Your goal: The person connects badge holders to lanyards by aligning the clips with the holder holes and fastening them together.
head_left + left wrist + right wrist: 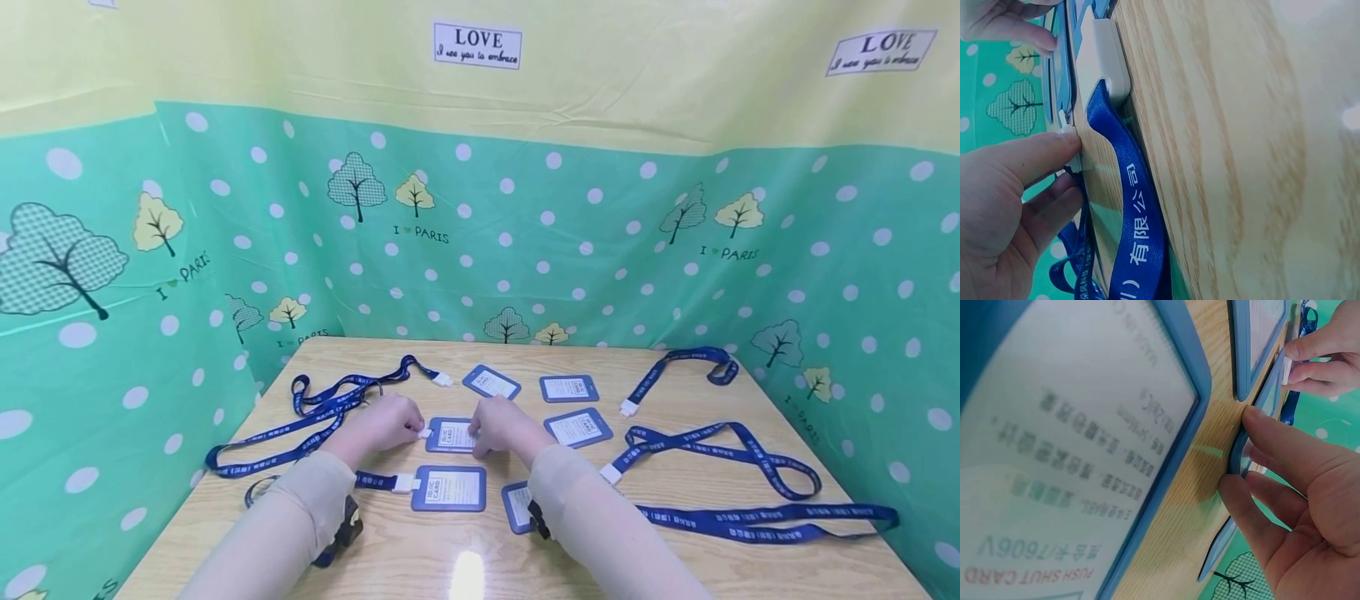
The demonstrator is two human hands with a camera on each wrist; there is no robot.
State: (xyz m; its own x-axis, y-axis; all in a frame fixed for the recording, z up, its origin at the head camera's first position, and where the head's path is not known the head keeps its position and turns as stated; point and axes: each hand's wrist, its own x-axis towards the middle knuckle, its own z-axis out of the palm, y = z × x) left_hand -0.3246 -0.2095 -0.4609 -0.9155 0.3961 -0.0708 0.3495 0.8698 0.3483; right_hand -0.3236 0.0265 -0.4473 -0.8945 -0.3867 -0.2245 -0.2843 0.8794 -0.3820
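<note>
pinching a white clip [425, 432] against the middle card holder [452, 436], just below frame centre.

head view: left hand [382, 422] nips clip at holder's left edge, right hand [501, 425] grips right edge; long axis left-right between both, equally near. six holders, about four lanyards. left wrist view: fingers [1035, 156] curled on clip. right wrist view: fingertips [1272, 434] clamp holder rim.

Head view looks down across the table [675, 550]; both wrist views skim its surface closely, sharing its middle.
</note>
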